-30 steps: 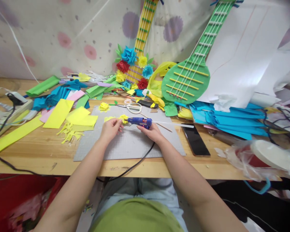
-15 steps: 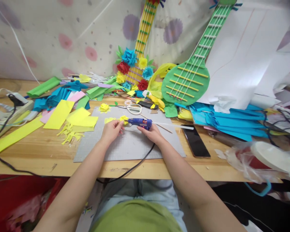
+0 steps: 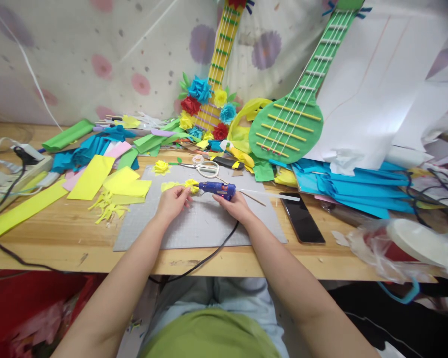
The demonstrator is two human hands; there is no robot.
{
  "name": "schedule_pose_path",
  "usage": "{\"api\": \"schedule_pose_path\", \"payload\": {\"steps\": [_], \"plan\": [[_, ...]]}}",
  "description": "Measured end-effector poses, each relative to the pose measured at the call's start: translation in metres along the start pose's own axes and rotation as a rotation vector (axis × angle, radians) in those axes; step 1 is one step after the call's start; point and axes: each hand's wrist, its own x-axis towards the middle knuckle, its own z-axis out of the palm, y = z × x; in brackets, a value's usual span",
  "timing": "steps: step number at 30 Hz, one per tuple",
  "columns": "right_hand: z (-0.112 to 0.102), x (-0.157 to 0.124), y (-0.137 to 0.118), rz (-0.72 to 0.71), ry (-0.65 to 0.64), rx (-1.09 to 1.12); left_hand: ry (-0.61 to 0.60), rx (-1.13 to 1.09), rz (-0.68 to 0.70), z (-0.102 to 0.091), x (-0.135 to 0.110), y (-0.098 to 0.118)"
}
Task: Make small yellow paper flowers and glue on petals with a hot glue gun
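Note:
My right hand (image 3: 236, 205) grips a blue glue gun (image 3: 217, 188) over the grey cutting mat (image 3: 201, 226), nozzle pointing left. The nozzle touches a small yellow paper flower (image 3: 191, 184), which my left hand (image 3: 172, 201) pinches by its fingertips. A yellow paper strip (image 3: 168, 186) trails from the flower to the left. The gun's black cord (image 3: 209, 252) runs back over the table's front edge. A clear glue stick (image 3: 269, 194) juts out of the gun to the right.
A second yellow flower (image 3: 161, 166) and white scissors (image 3: 205, 167) lie at the mat's far edge. Yellow paper sheets (image 3: 125, 183) sit left, a black phone (image 3: 301, 218) right. Paper guitars, a green one (image 3: 285, 126) and a yellow one (image 3: 212, 94), lean on the wall. A power strip (image 3: 11, 171) is far left.
Almost nothing: both hands stay on the flower and the glue gun, shifted very slightly on the mat.

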Motion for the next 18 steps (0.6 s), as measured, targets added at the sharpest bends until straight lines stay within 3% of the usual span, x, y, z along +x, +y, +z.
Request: {"api": "schedule_pose_path", "payload": {"steps": [12,18], "plan": [[-0.0029,-0.0009,-0.0048,-0.019,-0.100,-0.061,0.025,-0.153,-0.011,0.0014,0.0044,-0.0065],[-0.0021,-0.0004,-0.0013,0.006,-0.075,-0.054,0.062,-0.233,-0.038,-0.0021,0.0057,-0.0065]]}}
